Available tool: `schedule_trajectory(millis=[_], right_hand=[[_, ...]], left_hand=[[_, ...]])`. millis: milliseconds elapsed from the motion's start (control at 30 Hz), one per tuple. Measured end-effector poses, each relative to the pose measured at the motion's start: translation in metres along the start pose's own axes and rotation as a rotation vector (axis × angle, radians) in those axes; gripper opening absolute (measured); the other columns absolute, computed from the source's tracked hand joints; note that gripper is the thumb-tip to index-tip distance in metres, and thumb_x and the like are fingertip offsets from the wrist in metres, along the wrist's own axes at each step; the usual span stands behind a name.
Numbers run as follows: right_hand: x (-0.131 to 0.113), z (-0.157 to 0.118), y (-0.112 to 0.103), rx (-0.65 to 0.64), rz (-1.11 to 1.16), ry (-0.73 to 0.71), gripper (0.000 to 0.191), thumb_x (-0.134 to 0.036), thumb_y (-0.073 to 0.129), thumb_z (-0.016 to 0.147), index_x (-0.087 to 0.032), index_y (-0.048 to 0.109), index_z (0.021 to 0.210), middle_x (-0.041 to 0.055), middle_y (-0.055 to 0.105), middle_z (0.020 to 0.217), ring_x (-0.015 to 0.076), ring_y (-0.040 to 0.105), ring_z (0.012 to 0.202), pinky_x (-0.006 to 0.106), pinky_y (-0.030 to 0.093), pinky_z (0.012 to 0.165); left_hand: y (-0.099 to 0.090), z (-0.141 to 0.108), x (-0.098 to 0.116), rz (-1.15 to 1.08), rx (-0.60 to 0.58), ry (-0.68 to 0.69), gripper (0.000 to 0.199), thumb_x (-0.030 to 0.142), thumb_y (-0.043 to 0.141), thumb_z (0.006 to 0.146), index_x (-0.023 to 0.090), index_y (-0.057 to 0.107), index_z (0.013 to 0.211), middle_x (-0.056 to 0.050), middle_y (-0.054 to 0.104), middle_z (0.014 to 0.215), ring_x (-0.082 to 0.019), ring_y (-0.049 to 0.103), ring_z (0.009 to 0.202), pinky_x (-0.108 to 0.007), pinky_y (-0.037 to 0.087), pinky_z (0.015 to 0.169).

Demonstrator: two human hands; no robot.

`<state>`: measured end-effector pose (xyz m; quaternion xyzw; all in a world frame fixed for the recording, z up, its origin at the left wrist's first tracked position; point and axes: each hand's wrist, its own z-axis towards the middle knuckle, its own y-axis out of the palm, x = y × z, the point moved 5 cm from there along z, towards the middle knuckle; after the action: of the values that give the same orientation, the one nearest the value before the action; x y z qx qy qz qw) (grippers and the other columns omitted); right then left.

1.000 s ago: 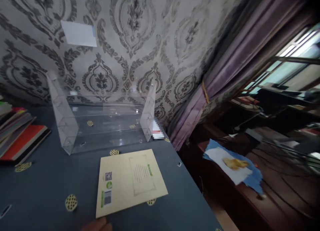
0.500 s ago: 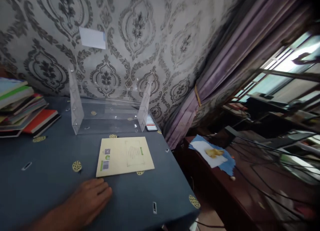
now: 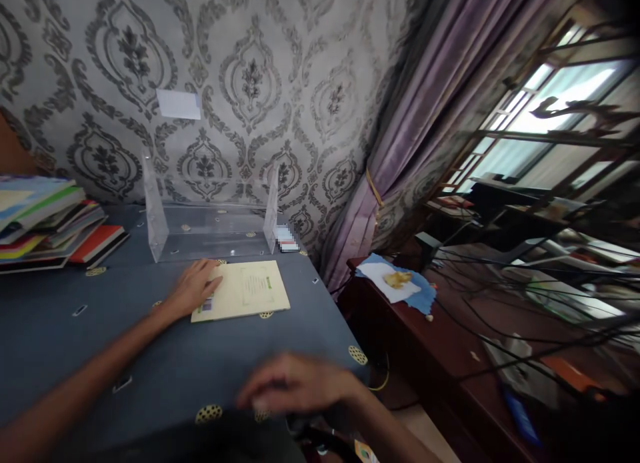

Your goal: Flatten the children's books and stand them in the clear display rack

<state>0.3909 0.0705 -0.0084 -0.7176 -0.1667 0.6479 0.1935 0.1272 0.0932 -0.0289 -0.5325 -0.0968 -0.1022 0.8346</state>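
Observation:
A thin cream-coloured book (image 3: 255,293) lies flat on the dark blue tablecloth, with small print and a green label on its cover. My left hand (image 3: 199,286) rests on its left end, thumb over the cover and fingers stretched toward the far left corner, covering part of the printed codes. Blurred by motion, my right hand (image 3: 295,383) hovers over the near edge of the table, apart from the book. A gap shows between its thumb and bent fingers, with nothing visible in it. Just behind the book stands a clear acrylic rack (image 3: 213,243).
Stacked books (image 3: 45,216) stand at the left. A small pixelated item (image 3: 287,238) lies beside the rack's right side. Right of the table, a dark red desk (image 3: 370,309) carries a blue cloth (image 3: 423,299) and tangled cables. A purple curtain (image 3: 395,143) hangs by the wall.
My left hand has moved from in front of the book onto its left end. My right hand has come into view at the bottom. The camera view has shifted somewhat.

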Motion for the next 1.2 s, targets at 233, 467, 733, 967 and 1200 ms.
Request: schedule_trajectory(millis=[233,467,733,967,1200], right_hand=[[0.039,0.117,-0.085,0.461,-0.566,0.125,0.041,-0.023,0.055,0.102,-0.009,0.058,0.140,0.0211,0.059,0.148,0.0277,0.052,0.142,0.046,0.038,0.120],[0.093,0.120,-0.107,0.458,-0.703,0.217,0.055,-0.038,0.049,0.105,-0.006,0.048,0.151,0.0208,0.049,0.157,0.0284,0.041,0.151,0.052,0.026,0.127],[0.128,0.099,-0.142,0.655,-0.690,0.245,0.037,-0.023,0.045,0.104,-0.013,0.068,0.131,0.0171,0.064,0.143,0.0261,0.054,0.138,0.046,0.038,0.118],[0.137,0.098,-0.153,0.752,-0.650,0.157,0.027,-0.020,0.049,0.101,-0.019,0.074,0.110,0.0106,0.071,0.104,0.0249,0.062,0.101,0.040,0.050,0.094],[0.134,0.098,-0.156,0.724,-0.701,0.177,0.025,-0.020,0.049,0.101,-0.018,0.073,0.104,0.0090,0.069,0.096,0.0235,0.059,0.093,0.036,0.047,0.088]], left_hand=[[0.036,0.001,-0.015,0.009,0.020,-0.009,0.036,0.037,0.039,0.102,0.020,0.062,0.125,-0.012,0.068,0.125,-0.029,0.062,0.116,-0.046,0.051,0.098],[0.039,-0.005,-0.022,0.005,0.019,0.006,0.042,0.040,0.035,0.106,0.021,0.063,0.131,-0.013,0.066,0.136,-0.029,0.059,0.127,-0.047,0.049,0.105],[0.038,-0.009,-0.026,-0.072,-0.007,-0.060,0.041,0.041,0.036,0.106,0.023,0.059,0.135,-0.011,0.063,0.142,-0.028,0.055,0.134,-0.048,0.046,0.111],[0.030,-0.004,-0.028,-0.154,-0.009,-0.092,0.038,0.035,0.035,0.104,0.020,0.058,0.129,-0.013,0.065,0.135,-0.028,0.056,0.129,-0.049,0.045,0.111],[0.031,-0.003,-0.033,-0.144,-0.018,-0.130,0.036,0.033,0.039,0.102,0.019,0.060,0.128,-0.013,0.062,0.134,-0.029,0.055,0.125,-0.048,0.047,0.108]])
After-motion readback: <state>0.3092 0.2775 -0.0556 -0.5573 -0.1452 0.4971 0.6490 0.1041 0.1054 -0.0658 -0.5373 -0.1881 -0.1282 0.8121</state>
